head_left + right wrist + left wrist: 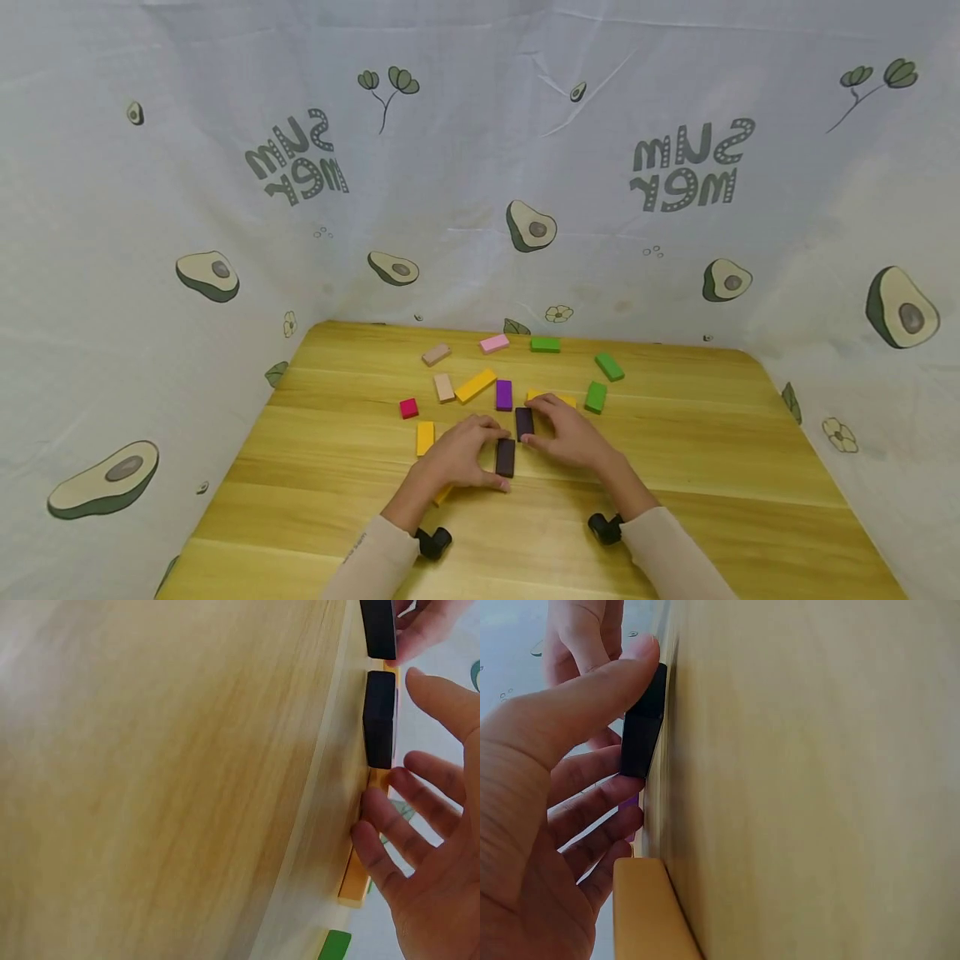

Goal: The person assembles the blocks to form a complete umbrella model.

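Two black blocks lie near the middle of the wooden table, staggered side by side. My left hand (467, 454) holds the nearer black block (506, 458) by its ends, thumb at the near end and a fingertip at the far one. The left wrist view shows this hand (577, 742) with the thumb over the upper end of that block (643, 735). My right hand (567, 433) is spread around the farther black block (524, 424). In the right wrist view its thumb (435, 697) stands slightly off the block (379, 720), while fingertips are right at the lower end.
Beyond the hands lie a purple block (504, 395), a long yellow block (476, 386), beige blocks (444, 387), a pink block (494, 343) and several green blocks (596, 397). A red cube (408, 408) and a yellow block (425, 438) are left. Printed cloth (465, 167) surrounds the table (675, 467).
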`<action>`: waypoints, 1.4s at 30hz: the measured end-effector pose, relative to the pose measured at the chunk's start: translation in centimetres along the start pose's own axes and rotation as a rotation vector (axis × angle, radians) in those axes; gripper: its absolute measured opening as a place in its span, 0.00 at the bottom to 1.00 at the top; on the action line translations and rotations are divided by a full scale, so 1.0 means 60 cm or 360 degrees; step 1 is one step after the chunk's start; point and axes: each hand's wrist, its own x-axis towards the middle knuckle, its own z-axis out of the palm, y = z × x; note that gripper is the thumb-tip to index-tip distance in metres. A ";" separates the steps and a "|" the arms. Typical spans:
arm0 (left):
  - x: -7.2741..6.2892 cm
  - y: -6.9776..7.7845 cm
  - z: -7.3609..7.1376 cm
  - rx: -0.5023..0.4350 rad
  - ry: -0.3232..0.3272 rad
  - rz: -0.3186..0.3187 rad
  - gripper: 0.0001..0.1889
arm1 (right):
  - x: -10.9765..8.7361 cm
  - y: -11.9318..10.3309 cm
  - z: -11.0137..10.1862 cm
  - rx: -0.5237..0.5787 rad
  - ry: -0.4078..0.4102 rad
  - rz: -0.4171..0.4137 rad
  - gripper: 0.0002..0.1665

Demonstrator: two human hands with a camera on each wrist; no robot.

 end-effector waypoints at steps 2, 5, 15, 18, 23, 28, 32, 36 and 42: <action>0.001 0.000 0.003 0.0007 -0.0002 -0.0010 0.42 | -0.001 -0.002 0.001 0.0011 -0.0007 0.0000 0.37; 0.001 0.001 0.005 0.0007 0.0002 -0.0023 0.39 | -0.001 -0.004 0.001 0.0005 -0.0014 0.0004 0.36; -0.006 0.010 0.006 -0.0063 0.0026 -0.0007 0.35 | -0.002 0.001 0.001 -0.0007 -0.0014 -0.0015 0.35; -0.011 0.016 0.008 -0.0087 0.0032 -0.0002 0.34 | -0.002 0.002 0.002 -0.0009 -0.0013 -0.0027 0.35; -0.022 0.028 0.010 -0.0115 0.0023 0.0002 0.34 | -0.003 0.002 0.002 -0.0015 -0.0013 -0.0035 0.34; -0.031 0.040 0.012 -0.0121 0.0033 0.0045 0.33 | -0.004 0.001 0.000 -0.0003 -0.0021 -0.0005 0.35; -0.040 0.048 0.015 -0.0132 0.0031 0.0054 0.32 | -0.005 0.000 0.000 -0.0004 -0.0029 0.0000 0.34; -0.046 0.051 0.018 -0.0130 0.0027 0.0046 0.32 | -0.005 0.001 0.001 -0.0008 -0.0027 -0.0009 0.34; -0.055 0.053 0.022 -0.0114 0.0019 0.0017 0.33 | -0.004 0.004 0.007 -0.0032 -0.0017 -0.0015 0.34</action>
